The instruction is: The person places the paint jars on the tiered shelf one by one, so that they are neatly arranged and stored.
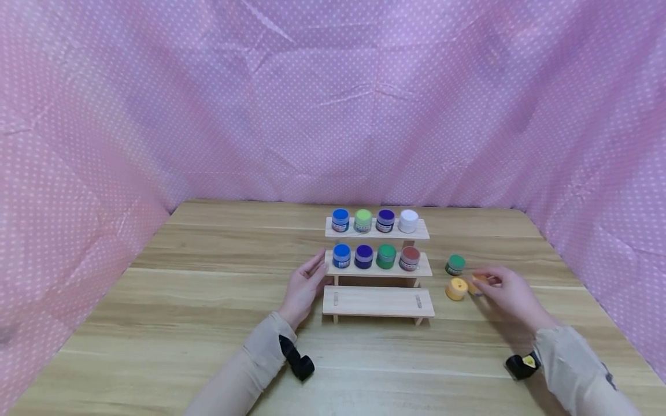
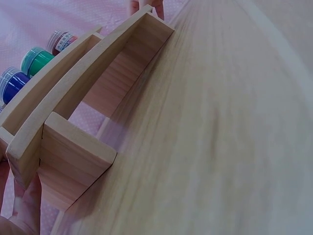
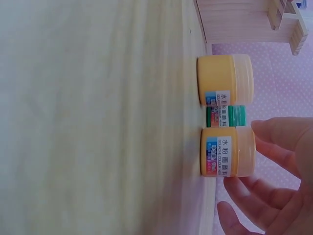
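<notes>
A three-tier wooden rack stands on the table. My left hand grips its left end beside the middle shelf; in the left wrist view, fingers show behind the lower shelf's end. To the right of the rack, my right hand pinches an orange gouache paint jar between thumb and fingers, near its clear lid. That jar stands upright on the table. Close beside it are another orange jar and a dark green jar.
Several jars stand on the upper shelves, among them a white jar on the top one and a red-brown jar on the middle one. The lowest shelf is bare. Behind the table hangs a pink dotted cloth.
</notes>
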Demonstrator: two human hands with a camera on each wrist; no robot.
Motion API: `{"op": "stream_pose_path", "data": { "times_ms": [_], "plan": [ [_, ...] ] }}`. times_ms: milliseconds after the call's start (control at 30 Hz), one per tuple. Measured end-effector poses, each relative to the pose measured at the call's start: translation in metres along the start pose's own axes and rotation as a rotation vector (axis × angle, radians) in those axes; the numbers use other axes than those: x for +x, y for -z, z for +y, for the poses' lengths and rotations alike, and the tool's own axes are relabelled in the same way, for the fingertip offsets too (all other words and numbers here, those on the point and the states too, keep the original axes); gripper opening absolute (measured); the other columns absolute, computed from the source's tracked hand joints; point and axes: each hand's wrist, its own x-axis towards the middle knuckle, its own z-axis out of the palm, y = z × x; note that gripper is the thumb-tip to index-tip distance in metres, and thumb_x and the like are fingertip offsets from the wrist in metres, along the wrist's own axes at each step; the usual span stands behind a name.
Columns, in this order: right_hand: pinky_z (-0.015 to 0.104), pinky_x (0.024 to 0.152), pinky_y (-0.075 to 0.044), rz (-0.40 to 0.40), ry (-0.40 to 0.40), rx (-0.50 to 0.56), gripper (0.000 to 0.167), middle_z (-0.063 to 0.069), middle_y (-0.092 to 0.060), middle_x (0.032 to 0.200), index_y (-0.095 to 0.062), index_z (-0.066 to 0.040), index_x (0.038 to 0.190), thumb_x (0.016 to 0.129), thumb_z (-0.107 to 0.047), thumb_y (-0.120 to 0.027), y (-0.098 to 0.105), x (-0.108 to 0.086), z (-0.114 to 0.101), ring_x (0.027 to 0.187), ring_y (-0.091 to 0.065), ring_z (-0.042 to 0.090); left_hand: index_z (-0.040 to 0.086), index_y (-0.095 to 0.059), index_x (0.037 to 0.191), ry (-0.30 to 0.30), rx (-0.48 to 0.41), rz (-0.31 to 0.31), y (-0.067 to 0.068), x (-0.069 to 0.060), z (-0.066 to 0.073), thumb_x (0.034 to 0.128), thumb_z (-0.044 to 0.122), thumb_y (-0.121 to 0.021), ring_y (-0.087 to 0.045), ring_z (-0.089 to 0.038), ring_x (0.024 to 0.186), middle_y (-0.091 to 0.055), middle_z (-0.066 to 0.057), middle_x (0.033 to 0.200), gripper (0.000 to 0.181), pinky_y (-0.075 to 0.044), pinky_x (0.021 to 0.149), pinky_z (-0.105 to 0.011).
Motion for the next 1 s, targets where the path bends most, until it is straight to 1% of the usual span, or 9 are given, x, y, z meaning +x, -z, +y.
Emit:
{"op": "stream_pose_path", "data": {
  "times_ms": [133,233,400,533,633,800,833,867,1000],
  "plan": [
    [0.043,0.073,-0.054,-0.011,-0.011,-0.008,0.032,0.026,-0.065,0.106,-0.065,0.004,0.110,0.091,-0.022,-0.064,0.0014,-0.0016,0.0019,0.090,-0.063,0.034,0.006,-0.041,0.142,-0.007,-0.007,0.007,0.0006,0.0002,-0.0011,0.0969,0.010,-0.052,-0.045,-0.029,0.130,-0.040,-0.014,0.147,0.047,-0.052,0.095,-0.035],
    [0.050,0.077,-0.054,0.001,-0.004,0.000,0.029,0.026,-0.065,0.107,-0.066,0.003,0.108,0.090,-0.020,-0.065,0.0014,-0.0032,0.0015,0.091,-0.063,0.037,0.007,-0.041,0.142,0.003,-0.004,0.013,0.0009,0.0004,-0.0012,0.0969,0.011,-0.053,-0.047,-0.028,0.129,-0.042,-0.013,0.146,0.047,-0.052,0.095,-0.036],
    [0.051,0.079,-0.054,-0.002,-0.005,0.014,0.028,0.026,-0.066,0.107,-0.066,0.003,0.107,0.090,-0.020,-0.065,0.0017,-0.0047,0.0020,0.091,-0.064,0.036,0.007,-0.040,0.143,0.007,-0.001,0.001,0.0013,0.0010,0.0001,0.0976,0.013,-0.052,-0.046,-0.027,0.130,-0.042,-0.013,0.146,0.047,-0.049,0.099,-0.039],
    [0.032,0.075,-0.055,-0.025,-0.020,0.024,0.030,0.024,-0.067,0.108,-0.066,0.002,0.108,0.091,-0.023,-0.065,0.0018,-0.0076,0.0039,0.089,-0.065,0.028,0.007,-0.039,0.143,0.011,0.009,-0.002,0.0010,0.0008,0.0001,0.0978,0.012,-0.051,-0.046,-0.028,0.130,-0.042,-0.013,0.147,0.047,-0.049,0.098,-0.039],
    [0.021,0.072,-0.050,-0.034,-0.031,0.024,0.029,0.022,-0.068,0.108,-0.066,0.001,0.108,0.090,-0.022,-0.065,0.0013,-0.0100,0.0053,0.089,-0.065,0.025,0.008,-0.040,0.143,0.017,0.013,-0.007,0.0007,0.0005,-0.0004,0.0978,0.012,-0.051,-0.046,-0.027,0.130,-0.042,-0.012,0.147,0.047,-0.050,0.098,-0.038],
    [0.043,0.079,-0.056,-0.030,-0.008,0.032,0.025,0.026,-0.066,0.108,-0.065,0.003,0.105,0.090,-0.018,-0.064,0.0013,-0.0091,0.0065,0.093,-0.065,0.036,0.006,-0.040,0.143,0.004,0.006,-0.016,0.0007,0.0011,-0.0013,0.0979,0.012,-0.051,-0.046,-0.028,0.130,-0.041,-0.014,0.147,0.047,-0.050,0.098,-0.038],
    [0.044,0.078,-0.056,-0.031,-0.006,0.031,0.025,0.027,-0.066,0.109,-0.065,0.003,0.105,0.090,-0.017,-0.064,0.0015,-0.0087,0.0064,0.093,-0.065,0.037,0.006,-0.040,0.143,0.004,0.006,-0.015,0.0008,0.0012,-0.0013,0.0979,0.012,-0.051,-0.046,-0.028,0.130,-0.041,-0.014,0.147,0.047,-0.050,0.098,-0.038],
    [0.043,0.078,-0.056,-0.032,-0.002,0.032,0.024,0.027,-0.065,0.109,-0.064,0.003,0.105,0.090,-0.016,-0.064,0.0017,-0.0082,0.0064,0.093,-0.065,0.038,0.006,-0.039,0.143,0.001,0.007,-0.016,0.0009,0.0011,-0.0014,0.0979,0.012,-0.051,-0.046,-0.028,0.130,-0.041,-0.014,0.147,0.047,-0.050,0.097,-0.039],
    [0.027,0.069,-0.055,-0.044,0.008,0.038,0.024,0.029,-0.064,0.108,-0.064,0.004,0.104,0.088,-0.013,-0.066,0.0025,-0.0063,0.0069,0.089,-0.065,0.036,0.005,-0.038,0.143,-0.004,0.009,-0.018,0.0014,0.0002,-0.0008,0.0980,0.012,-0.051,-0.046,-0.028,0.130,-0.041,-0.015,0.146,0.047,-0.049,0.098,-0.040]
  ]
}}
